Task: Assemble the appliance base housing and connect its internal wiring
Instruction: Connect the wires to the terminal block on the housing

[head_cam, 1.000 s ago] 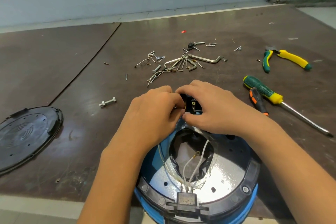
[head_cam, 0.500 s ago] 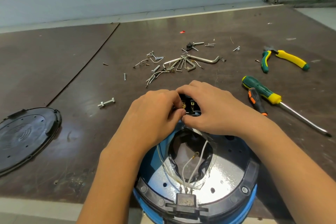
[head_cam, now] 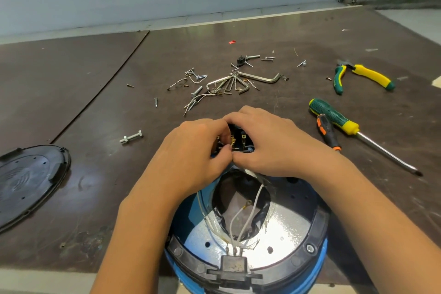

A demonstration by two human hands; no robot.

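The blue appliance base housing (head_cam: 296, 224) lies upside down at the table's near edge, its shiny metal underside and black rim showing. White wires (head_cam: 248, 217) run from a black socket block (head_cam: 233, 264) at the near rim up through the central opening. At the far rim sits a black terminal block (head_cam: 241, 139) with brass tabs. My left hand (head_cam: 198, 150) pinches a small brass connector at that block. My right hand (head_cam: 269, 143) curls round the block from the right, thumb against the left fingers. Their fingertips hide the joint.
A black round bottom cover (head_cam: 26, 181) lies at the left. A bolt with nut (head_cam: 131, 137) lies left of my hands. Loose screws and hex keys (head_cam: 229, 81) lie beyond them. Two screwdrivers (head_cam: 334, 119) and yellow-green pliers (head_cam: 362, 75) lie at the right.
My left fingers have shifted slightly at the terminal block, uncovering more brass tabs. The hands and housing otherwise stay in place.
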